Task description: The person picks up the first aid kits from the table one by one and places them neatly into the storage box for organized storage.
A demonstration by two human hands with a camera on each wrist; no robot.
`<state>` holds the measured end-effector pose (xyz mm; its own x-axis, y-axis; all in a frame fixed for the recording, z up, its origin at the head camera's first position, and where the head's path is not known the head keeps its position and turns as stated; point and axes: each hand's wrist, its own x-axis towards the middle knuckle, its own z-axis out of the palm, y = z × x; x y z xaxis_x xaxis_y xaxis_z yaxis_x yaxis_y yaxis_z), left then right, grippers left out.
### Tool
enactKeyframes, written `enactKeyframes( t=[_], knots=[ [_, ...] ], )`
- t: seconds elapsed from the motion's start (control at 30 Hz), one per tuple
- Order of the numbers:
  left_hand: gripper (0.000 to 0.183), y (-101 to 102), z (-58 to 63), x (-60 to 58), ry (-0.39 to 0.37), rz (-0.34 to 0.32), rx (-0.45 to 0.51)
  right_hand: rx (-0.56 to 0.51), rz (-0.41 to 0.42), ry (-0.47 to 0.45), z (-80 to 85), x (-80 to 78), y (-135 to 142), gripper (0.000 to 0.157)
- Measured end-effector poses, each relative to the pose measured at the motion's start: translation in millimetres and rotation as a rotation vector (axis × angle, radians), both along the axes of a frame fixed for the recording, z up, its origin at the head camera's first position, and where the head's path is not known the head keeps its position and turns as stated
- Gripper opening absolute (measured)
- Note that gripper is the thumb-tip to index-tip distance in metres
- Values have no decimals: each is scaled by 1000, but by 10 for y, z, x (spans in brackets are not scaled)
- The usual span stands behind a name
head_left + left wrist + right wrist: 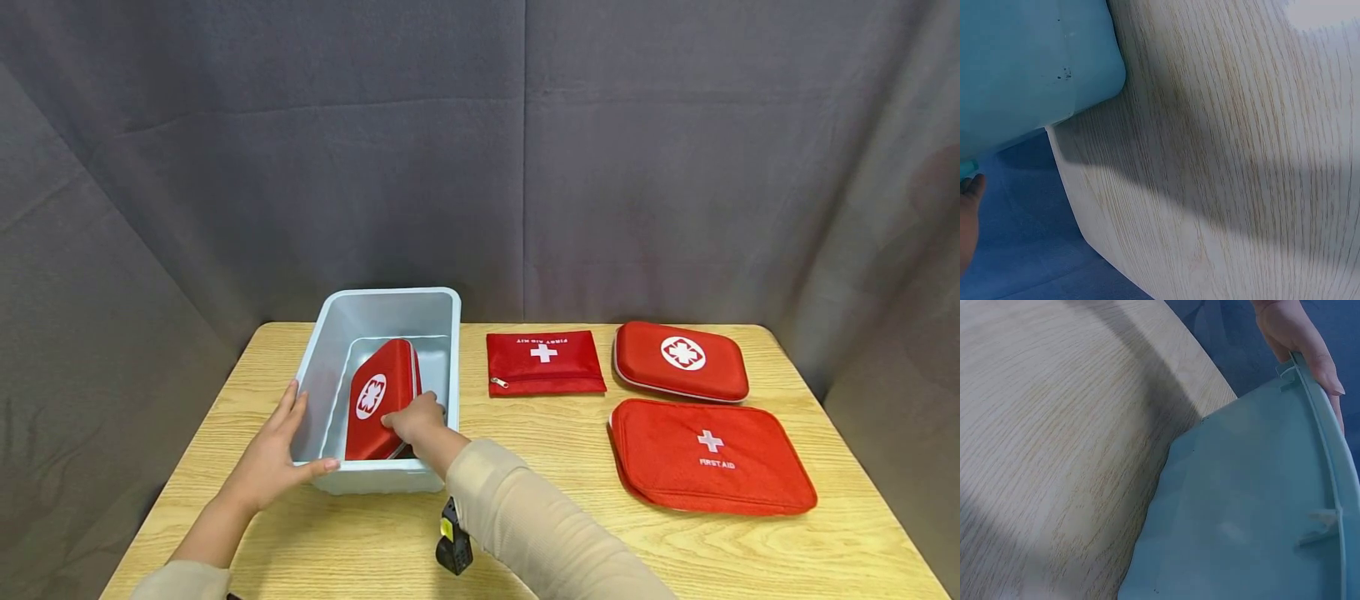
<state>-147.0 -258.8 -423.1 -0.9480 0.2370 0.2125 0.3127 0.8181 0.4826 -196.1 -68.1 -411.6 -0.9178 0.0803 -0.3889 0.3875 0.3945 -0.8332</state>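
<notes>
A red hard-shell first-aid case [372, 392] with a white round emblem stands tilted inside a pale grey-blue plastic bin [360, 297]. My right hand [422, 417] grips its right edge, thumb on the front face and the other fingers hidden behind. At the bin's near-left corner, my left hand [270, 458] steadies the rim, thumb along the near edge and straight fingers against the left side. In the right wrist view, that left hand [1297, 337] appears at the bin's rim; the left wrist view mostly catches the bin's outer wall [1029, 69].
Right of the bin lies a flat red first-aid pouch [543, 362] with a zip. Beyond it sits another red hard case [675, 362], with a larger red soft first-aid bag [712, 467] in front. All are on a wooden table [547, 467] before a grey curtain [420, 183].
</notes>
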Motion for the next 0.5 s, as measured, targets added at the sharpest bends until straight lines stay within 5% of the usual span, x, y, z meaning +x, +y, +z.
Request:
enactKeyframes(
  t=[0.23, 0.5],
  knots=[
    [98, -1, -36, 4, 19, -2, -1, -53, 31, -22, 2, 24, 16, 50],
    [98, -16, -41, -5, 39, -5, -8, 69, 65, 8, -5, 16, 5, 47]
  ],
)
